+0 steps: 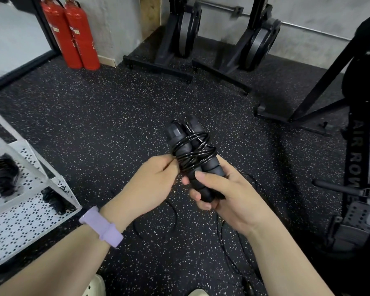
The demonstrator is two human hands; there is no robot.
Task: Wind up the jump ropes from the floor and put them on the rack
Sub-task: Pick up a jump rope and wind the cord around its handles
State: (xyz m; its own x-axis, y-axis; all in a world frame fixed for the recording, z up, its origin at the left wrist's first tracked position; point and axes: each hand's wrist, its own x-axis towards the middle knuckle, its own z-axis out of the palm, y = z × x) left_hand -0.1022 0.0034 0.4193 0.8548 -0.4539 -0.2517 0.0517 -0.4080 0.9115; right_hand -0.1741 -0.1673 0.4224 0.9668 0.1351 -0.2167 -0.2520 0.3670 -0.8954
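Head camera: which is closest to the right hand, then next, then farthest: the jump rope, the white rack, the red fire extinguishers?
From the right hand:
1. Jump rope, gripped in that hand.
2. White rack, low on the left.
3. Red fire extinguishers, far back left by the wall.

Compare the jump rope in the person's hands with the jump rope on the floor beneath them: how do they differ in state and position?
The held jump rope is wound in tight coils round its two handles; the floor jump rope lies in loose, unwound loops. The held one is up in both hands, right hand gripping the handles, left hand pinching the cord; the floor one is untouched. Both cords are thin and black.
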